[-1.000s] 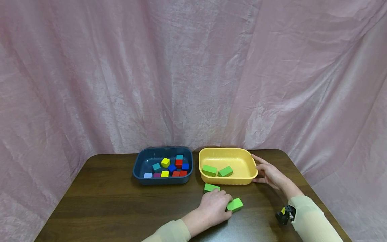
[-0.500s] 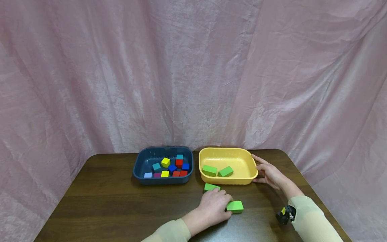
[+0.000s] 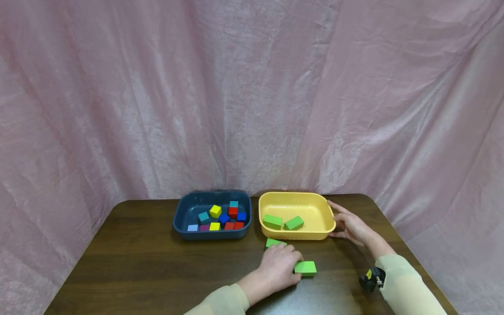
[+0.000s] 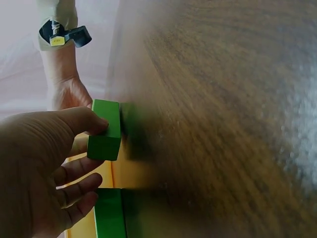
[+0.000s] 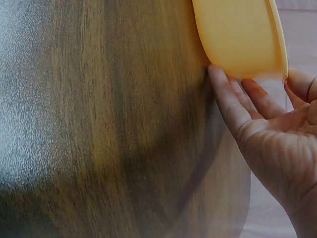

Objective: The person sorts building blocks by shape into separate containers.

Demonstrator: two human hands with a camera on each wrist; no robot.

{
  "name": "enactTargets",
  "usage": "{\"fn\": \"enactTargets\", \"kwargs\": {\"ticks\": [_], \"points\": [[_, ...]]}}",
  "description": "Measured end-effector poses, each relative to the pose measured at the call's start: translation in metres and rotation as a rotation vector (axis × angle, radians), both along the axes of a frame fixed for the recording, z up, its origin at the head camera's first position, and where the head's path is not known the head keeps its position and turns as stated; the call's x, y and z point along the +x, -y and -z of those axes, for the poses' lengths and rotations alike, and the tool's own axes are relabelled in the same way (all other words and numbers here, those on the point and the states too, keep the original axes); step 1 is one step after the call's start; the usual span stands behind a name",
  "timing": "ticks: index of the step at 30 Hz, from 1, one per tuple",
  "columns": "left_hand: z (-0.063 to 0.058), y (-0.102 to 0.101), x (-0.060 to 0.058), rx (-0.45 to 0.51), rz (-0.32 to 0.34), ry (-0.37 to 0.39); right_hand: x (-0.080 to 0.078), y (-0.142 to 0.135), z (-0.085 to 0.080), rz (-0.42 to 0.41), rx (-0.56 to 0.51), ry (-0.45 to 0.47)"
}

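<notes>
My left hand (image 3: 277, 267) pinches a green rectangular block (image 3: 306, 268) low over the dark wood table. In the left wrist view the thumb presses one side of that block (image 4: 105, 130), with the other fingers spread below. A second green block (image 3: 275, 243) lies on the table just beyond my knuckles, partly hidden by them. Two more green blocks (image 3: 272, 222) rest inside the yellow tray (image 3: 315, 234). At the tray's right end, my right hand (image 3: 352, 227) touches its wall with extended fingers, seen from the palm side (image 5: 282, 144) in the right wrist view.
Left of the yellow tray stands a dark blue tray (image 3: 212, 235) holding several small coloured cubes. A pink curtain (image 3: 236, 96) hangs behind the table (image 3: 149, 262). A small black camera (image 3: 372, 279) is strapped at the right wrist.
The green block in my left fingers has turned from a slant to lie nearly level. The left hand has barely shifted; the right hand stays at the yellow tray.
</notes>
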State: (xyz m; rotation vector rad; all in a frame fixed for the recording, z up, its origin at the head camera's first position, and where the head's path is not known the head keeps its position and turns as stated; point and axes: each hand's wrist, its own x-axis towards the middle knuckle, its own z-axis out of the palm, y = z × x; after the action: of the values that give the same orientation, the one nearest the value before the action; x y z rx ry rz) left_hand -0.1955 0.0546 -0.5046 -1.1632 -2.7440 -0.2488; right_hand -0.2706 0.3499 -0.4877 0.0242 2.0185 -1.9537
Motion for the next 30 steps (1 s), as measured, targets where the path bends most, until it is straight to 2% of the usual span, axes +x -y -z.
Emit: {"fn": "enactTargets", "kwargs": {"ticks": [11, 20, 30], "points": [[-0.012, 0.006, -0.002, 0.071, 0.015, 0.023, 0.001, -0.001, 0.0, -0.011, 0.006, -0.002], [-0.025, 0.009, -0.005, 0.128, 0.032, -0.031, 0.001, -0.001, 0.001, -0.012, 0.008, -0.004], [-0.044, 0.015, -0.011, 0.171, 0.011, -0.042, 0.0, -0.001, 0.001, -0.02, 0.004, -0.009]]}}
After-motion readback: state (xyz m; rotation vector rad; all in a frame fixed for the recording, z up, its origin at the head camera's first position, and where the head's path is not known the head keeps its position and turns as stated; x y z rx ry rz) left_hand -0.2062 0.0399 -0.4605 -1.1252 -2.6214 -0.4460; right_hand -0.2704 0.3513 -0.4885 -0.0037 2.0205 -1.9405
